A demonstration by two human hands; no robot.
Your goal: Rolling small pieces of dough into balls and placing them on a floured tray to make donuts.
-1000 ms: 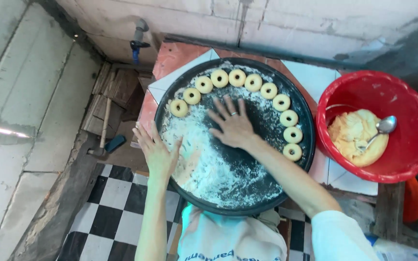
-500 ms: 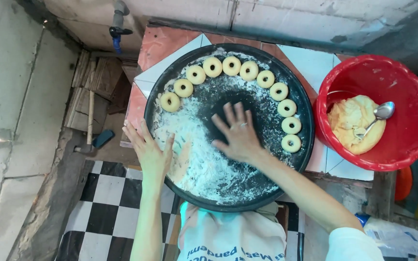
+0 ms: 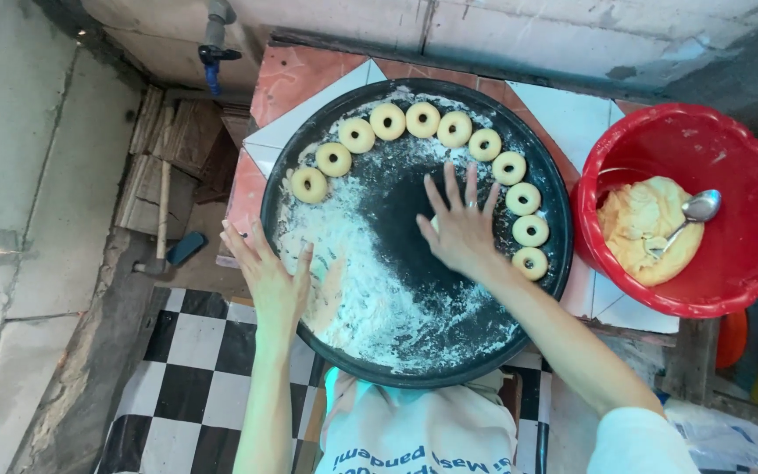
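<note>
the round black tray (image 3: pixel 532 325) sits on the tiled surface (image 3: pixel 572 114), dusted with flour (image 3: pixel 353 272) and carrying a curved row of dough rings (image 3: pixel 454 129) along its far rim. the right hand (image 3: pixel 462 233) lies flat and spread on the tray's middle, its grip wide open and holding nothing, close enough that a sweep could squash the nearest rings. the left hand (image 3: pixel 274 276), also open and empty, rests at the near-left rim, where a push could spill flour off the edge or slide the tray toward the red bowl (image 3: pixel 747 290) of dough (image 3: pixel 642 233).
</note>
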